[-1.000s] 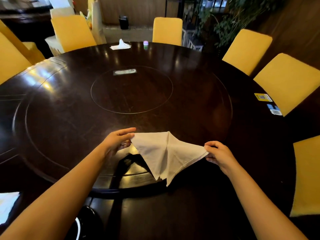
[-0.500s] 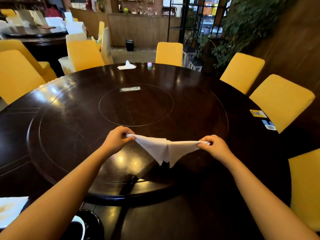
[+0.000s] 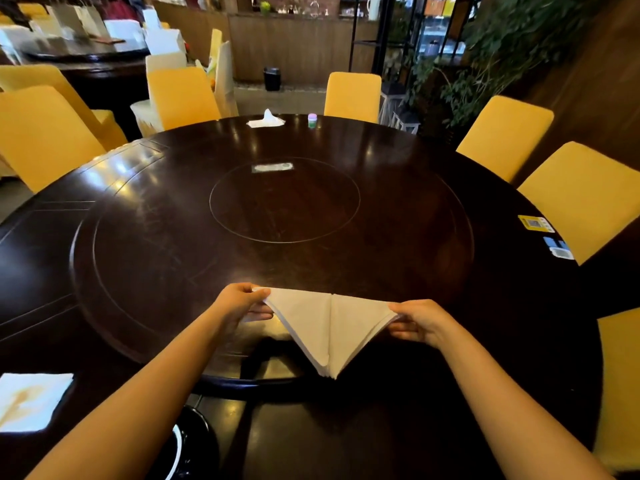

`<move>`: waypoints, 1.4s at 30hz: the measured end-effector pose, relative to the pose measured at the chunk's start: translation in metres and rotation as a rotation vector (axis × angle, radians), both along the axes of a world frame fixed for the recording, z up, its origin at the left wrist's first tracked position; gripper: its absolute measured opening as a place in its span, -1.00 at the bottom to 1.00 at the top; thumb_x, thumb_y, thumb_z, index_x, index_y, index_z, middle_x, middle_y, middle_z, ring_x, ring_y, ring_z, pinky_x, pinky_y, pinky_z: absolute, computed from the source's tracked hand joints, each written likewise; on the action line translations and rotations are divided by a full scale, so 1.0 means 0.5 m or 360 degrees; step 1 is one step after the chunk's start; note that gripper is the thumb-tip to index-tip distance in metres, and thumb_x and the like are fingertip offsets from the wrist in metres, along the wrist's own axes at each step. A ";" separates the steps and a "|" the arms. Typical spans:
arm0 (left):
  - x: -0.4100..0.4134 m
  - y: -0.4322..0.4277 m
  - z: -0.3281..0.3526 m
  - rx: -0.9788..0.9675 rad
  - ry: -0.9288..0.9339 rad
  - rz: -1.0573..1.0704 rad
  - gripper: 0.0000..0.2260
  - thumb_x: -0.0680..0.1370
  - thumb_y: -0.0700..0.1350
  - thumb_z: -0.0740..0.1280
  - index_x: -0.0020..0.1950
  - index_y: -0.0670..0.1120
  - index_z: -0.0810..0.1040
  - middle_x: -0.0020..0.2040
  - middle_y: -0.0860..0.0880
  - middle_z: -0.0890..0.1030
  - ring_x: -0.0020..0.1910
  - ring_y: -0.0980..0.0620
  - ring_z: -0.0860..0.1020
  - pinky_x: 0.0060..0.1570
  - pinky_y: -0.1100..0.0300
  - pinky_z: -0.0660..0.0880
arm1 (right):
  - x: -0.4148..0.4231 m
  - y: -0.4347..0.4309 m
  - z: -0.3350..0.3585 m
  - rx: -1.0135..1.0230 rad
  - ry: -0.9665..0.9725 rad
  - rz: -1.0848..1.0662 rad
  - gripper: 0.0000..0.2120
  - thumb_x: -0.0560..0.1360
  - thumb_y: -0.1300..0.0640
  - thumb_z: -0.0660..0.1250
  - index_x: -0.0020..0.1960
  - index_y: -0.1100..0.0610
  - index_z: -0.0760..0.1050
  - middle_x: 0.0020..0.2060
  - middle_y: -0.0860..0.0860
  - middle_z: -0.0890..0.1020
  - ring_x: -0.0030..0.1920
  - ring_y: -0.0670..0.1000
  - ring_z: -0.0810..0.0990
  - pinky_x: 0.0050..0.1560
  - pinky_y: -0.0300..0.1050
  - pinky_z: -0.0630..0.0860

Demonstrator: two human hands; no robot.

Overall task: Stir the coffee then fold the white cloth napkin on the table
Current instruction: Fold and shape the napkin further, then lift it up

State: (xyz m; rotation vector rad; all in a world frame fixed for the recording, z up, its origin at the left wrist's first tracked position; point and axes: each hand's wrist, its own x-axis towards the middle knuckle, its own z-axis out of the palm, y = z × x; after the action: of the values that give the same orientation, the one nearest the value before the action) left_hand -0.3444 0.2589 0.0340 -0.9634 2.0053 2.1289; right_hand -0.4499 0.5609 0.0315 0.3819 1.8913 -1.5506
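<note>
We have the white cloth napkin [image 3: 329, 327] folded to a downward triangle — left hand [image 3: 239, 303] and right hand [image 3: 417, 320] fingers pinching its top corners, above the dark surface [image 3: 173, 237].

two hands [image 3: 242, 304], one napkin [image 3: 329, 327], one table [image 3: 173, 237]

A restaurant dining room: a big round dark table [image 3: 381, 161] with a turntable [image 3: 138, 237], ringed by yellow covered chairs [image 3: 353, 95], another laid table [image 3: 86, 57] behind, and a wooden counter [image 3: 294, 43]
</note>
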 end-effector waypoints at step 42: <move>0.137 0.221 -0.239 -0.1672 0.0229 -0.0181 -0.72 0.34 -0.01 0.48 -0.05 -0.03 0.49 -0.05 0.01 0.56 0.01 -0.02 0.46 0.02 0.19 0.16 | 0.152 -0.113 -0.192 0.0751 0.2098 0.1227 -0.83 0.45 0.06 0.29 -0.04 0.06 0.61 -0.15 -0.06 0.61 -0.07 -0.04 0.44 -0.09 -0.11 0.41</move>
State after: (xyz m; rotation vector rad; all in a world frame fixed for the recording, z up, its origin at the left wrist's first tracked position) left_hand -0.2757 0.3696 -0.0853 -0.6973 3.1921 0.9968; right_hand -0.3737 0.5041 -0.0647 -1.3687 2.7855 -0.7442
